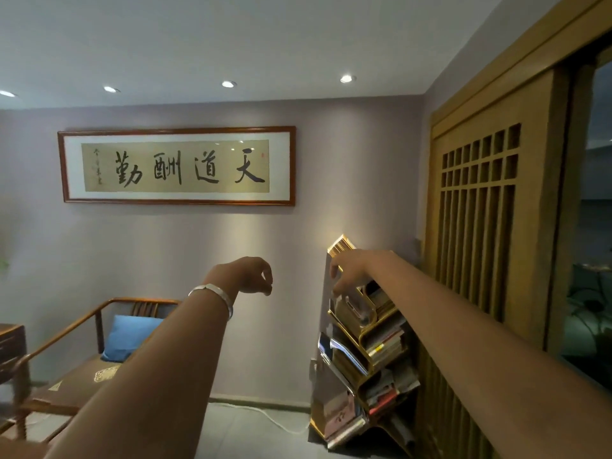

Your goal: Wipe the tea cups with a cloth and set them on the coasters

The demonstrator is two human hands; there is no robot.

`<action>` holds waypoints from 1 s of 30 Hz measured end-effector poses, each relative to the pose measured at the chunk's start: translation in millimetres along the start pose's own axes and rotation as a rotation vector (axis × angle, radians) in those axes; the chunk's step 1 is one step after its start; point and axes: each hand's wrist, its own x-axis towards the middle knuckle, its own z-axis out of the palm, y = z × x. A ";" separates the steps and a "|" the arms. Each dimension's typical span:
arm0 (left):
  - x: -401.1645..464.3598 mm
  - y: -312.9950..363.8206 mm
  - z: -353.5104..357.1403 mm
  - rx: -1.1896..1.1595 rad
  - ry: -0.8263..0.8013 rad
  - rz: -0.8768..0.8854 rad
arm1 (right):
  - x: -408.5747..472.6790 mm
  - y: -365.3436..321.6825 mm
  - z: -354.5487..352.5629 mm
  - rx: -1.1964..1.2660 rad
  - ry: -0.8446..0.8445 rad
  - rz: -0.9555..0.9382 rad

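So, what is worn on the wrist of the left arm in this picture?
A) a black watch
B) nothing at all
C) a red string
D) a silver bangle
D: a silver bangle circles the wrist just behind the left hand, which is raised before the wall and holds nothing.

The wooden bench (66, 369) is cut off by the left and bottom edges, and its near armrest is smeared by motion blur. A dark cabinet (11, 349) is seen only as a sliver at the left edge. Part of the book rack (361, 369) is covered by the right forearm, and the titles on its books are too small to be read. The small signature column on the framed calligraphy (177, 166) cannot be made out. What lies behind the glass panel (592, 243) at the right edge is dim and unclear. The fingertips of the right hand (351, 270) are blurred against the rack.
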 end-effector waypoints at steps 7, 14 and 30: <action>144.3 -94.9 -19.4 -0.006 0.078 -0.086 | 176.6 12.0 -6.3 0.003 0.035 -0.015; 228.3 -178.9 -11.7 0.033 0.016 -0.201 | 337.4 -2.9 22.8 0.117 -0.040 -0.138; 324.7 -393.1 -30.1 0.063 0.190 -0.771 | 684.5 -153.1 47.5 0.066 -0.066 -0.750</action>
